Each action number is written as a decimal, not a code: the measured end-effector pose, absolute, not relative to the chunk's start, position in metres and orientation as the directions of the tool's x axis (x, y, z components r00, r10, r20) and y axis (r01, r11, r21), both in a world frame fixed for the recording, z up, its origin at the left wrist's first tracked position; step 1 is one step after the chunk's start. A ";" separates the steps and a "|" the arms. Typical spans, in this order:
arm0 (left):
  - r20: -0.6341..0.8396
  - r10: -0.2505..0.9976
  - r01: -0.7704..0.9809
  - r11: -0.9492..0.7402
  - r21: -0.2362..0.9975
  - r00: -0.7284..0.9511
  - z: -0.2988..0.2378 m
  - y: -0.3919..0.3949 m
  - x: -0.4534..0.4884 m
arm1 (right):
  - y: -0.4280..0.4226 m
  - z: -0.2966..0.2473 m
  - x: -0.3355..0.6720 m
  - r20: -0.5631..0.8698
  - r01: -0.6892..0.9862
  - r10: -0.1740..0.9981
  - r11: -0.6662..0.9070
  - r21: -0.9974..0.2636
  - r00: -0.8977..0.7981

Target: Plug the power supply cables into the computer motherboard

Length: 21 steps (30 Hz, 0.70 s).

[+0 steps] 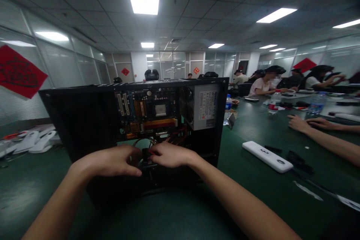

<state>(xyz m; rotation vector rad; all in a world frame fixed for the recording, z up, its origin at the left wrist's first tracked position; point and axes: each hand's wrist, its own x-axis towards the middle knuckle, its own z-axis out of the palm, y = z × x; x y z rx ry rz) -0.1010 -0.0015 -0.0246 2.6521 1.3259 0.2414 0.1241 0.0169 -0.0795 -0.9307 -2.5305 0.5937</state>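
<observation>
An open black computer case (84, 120) stands on the green table (174, 217), its side off, showing the motherboard (149, 110), a fan and the grey power supply (206, 107). My left hand (112, 161) and my right hand (168, 155) meet at the case's lower front edge, amid red and black cables (146, 143). Both hands have their fingers curled and pinched around a small dark connector (145, 154) between them; the fingertips are partly hidden.
A white numbered bar (267, 156) and small dark parts (298, 159) lie to the right. Another person's forearms (323, 135) rest on the table at far right. Seated people, water bottles (228, 103) and white items at left (30, 140) surround the table.
</observation>
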 end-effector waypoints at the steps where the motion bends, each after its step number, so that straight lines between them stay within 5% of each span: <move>1: -0.018 0.798 0.775 -0.579 0.252 0.602 -0.026 0.000 -0.100 | 0.017 -0.080 0.125 0.179 0.523 0.681 0.680 -0.513 -0.710; 4: -0.096 0.777 0.762 -0.572 0.304 0.622 -0.027 0.007 -0.093 | 0.017 -0.080 0.127 0.187 0.507 0.698 0.653 -0.563 -0.691; 7: 0.039 0.784 0.736 -0.598 0.318 0.620 -0.032 0.016 -0.087 | 0.018 -0.082 0.126 0.253 0.420 0.718 0.615 -0.668 -0.649; 12: 0.254 0.783 0.651 -0.616 0.444 0.568 -0.052 0.030 -0.081 | 0.023 -0.083 0.119 0.230 0.193 0.897 0.319 -0.928 -0.377; 21: 0.224 0.712 0.639 -0.698 0.323 0.665 -0.061 0.031 -0.075 | 0.028 -0.084 0.120 0.353 0.178 0.873 0.427 -0.887 -0.337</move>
